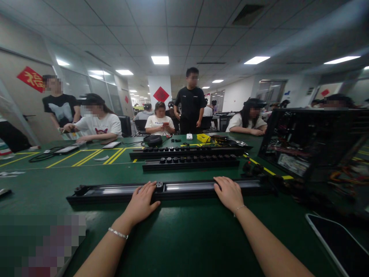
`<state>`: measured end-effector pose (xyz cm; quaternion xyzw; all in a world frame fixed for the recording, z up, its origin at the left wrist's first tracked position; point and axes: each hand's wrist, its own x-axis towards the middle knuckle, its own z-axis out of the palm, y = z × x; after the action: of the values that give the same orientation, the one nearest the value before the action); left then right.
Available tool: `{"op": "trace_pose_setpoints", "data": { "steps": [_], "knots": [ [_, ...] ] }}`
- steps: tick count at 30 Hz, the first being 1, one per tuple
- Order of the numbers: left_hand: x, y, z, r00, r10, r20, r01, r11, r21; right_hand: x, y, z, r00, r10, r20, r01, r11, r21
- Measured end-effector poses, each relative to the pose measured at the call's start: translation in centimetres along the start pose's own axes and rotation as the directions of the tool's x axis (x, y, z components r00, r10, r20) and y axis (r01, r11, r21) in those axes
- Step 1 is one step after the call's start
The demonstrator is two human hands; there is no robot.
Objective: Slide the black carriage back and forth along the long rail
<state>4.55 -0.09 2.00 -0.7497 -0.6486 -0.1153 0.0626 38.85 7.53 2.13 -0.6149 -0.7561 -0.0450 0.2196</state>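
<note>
Hands rest flat on the long black rail lying across the green worktop at mid-frame: my left hand spread beside its small knob, my right hand open further along, seemingly steadying it. Two more rails with knobs lie behind, well apart.

One head-worn view looks forward and slightly down across the desk, close above the left hand and right hand, taking in the room beyond them.
</note>
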Motion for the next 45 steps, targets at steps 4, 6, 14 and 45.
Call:
{"op": "trace_pose_setpoints", "data": {
  "steps": [4,6,14,45],
  "knots": [
    [0.0,0.0,-0.1,1.0,-0.001,-0.01,0.001,1.0,0.005,0.0,0.0,0.0,1.0,0.002,0.005,-0.002,1.0,0.004],
    [0.0,-0.1,0.0,1.0,0.001,-0.009,-0.001,1.0,0.003,0.0,0.0,0.0,1.0,0.007,0.007,-0.007,1.0,0.005],
    [0.0,-0.1,0.1,1.0,-0.003,-0.003,0.003,1.0,-0.003,0.0,-0.2,-0.2,1.0,0.01,0.006,-0.01,1.0,0.003],
    [0.6,2.3,0.3,0.998,-0.011,-0.055,0.01,1.0,-0.013,-0.1,-0.3,-0.3,1.0,0.017,0.011,-0.017,1.0,-0.002]
  ]
}}
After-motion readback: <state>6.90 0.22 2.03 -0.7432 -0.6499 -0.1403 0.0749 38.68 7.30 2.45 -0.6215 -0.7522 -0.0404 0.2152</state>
